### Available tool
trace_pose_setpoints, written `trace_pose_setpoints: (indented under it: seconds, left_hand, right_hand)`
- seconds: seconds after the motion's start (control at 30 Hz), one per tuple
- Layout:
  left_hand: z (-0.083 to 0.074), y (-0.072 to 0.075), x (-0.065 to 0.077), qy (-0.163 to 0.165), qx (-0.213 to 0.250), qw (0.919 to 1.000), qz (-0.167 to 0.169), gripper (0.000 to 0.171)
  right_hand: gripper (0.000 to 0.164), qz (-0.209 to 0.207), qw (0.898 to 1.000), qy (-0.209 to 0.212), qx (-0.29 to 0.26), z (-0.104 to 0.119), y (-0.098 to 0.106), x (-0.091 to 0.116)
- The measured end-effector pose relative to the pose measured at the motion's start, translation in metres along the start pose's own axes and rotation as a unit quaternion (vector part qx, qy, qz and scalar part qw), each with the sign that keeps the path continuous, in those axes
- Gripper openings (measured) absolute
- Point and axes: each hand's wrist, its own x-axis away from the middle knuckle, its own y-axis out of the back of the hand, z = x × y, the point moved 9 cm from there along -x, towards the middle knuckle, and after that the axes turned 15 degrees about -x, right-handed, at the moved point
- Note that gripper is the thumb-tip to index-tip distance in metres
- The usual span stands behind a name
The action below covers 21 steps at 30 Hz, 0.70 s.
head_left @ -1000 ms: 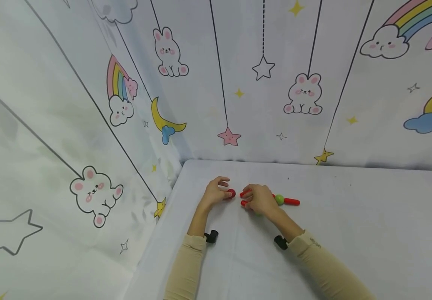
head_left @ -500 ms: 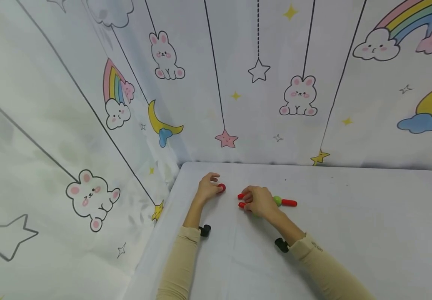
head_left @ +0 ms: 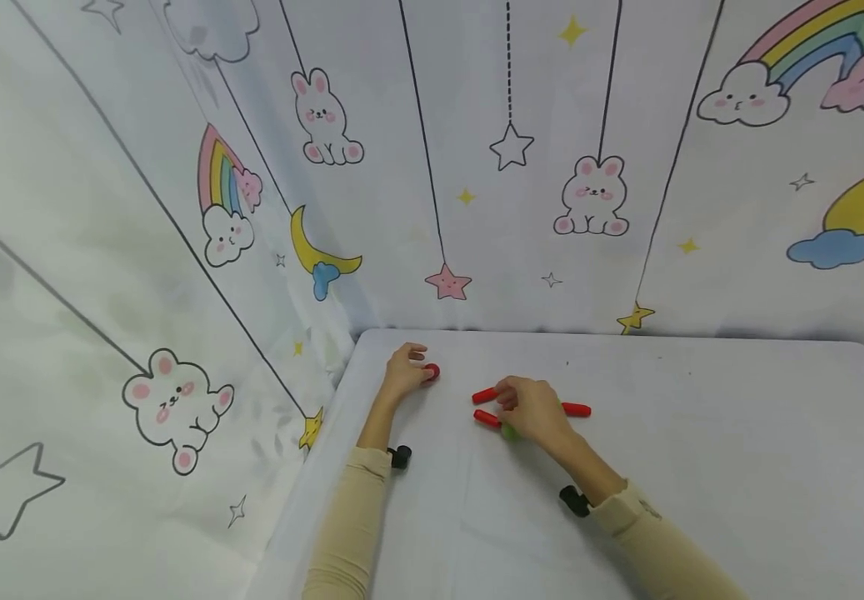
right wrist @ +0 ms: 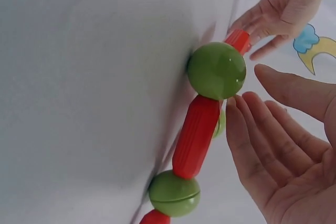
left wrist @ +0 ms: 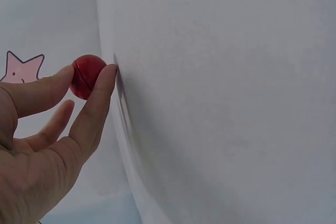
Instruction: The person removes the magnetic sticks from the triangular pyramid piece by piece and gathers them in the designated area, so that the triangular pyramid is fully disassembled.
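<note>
At the far left of the table, my left hand (head_left: 404, 375) pinches a small red ball (left wrist: 86, 74) between thumb and fingertips; a groove runs round the ball. My right hand (head_left: 540, 410) is over a toy of red ribbed rods (right wrist: 197, 137) joined by green balls. In the right wrist view its thumb and fingers are spread apart, fingertips right at the nearest green ball (right wrist: 217, 71). Two red rods (head_left: 487, 418) stick out to the left of this hand and a third red rod (head_left: 576, 409) to its right. The hand hides much of the toy in the head view.
The white-covered table (head_left: 701, 467) meets a printed cloth wall (head_left: 536, 275) along its far edge. Another cloth wall (head_left: 139, 467) hangs along the left side. Dark wrist cameras (head_left: 574, 501) sit on both wrists.
My left hand has carried the red ball further left and slightly away. My right hand has drawn back to the right, uncovering more of the two left rods. The head view has shifted slightly.
</note>
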Motion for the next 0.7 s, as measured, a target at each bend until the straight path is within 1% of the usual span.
trace_pose_setpoints:
  seconds: [0.1,0.3,0.43,0.5,0.7]
  left_hand:
    - [0.001,0.000,-0.003,0.003,0.009,1.0000,0.002,0.055]
    - [0.001,0.001,-0.008,0.017,0.020,0.9996,0.003,0.058]
    - [0.002,0.000,-0.010,0.024,0.032,0.9992,0.008,0.059]
    - [0.003,-0.001,-0.011,0.028,0.031,0.9991,0.009,0.060]
    - [0.003,-0.003,-0.011,0.040,0.041,0.9983,0.014,0.060]
  right_hand:
    - [0.036,-0.004,1.000,-0.010,-0.003,-0.003,0.004,0.003]
    - [0.036,-0.015,0.999,-0.028,0.010,-0.008,0.011,0.006]
    - [0.038,-0.012,0.999,-0.042,0.011,-0.012,0.011,0.008]
    - [0.039,-0.009,0.999,-0.048,0.012,-0.013,0.011,0.009]
    - [0.040,-0.004,0.999,-0.052,0.013,-0.015,0.011,0.009]
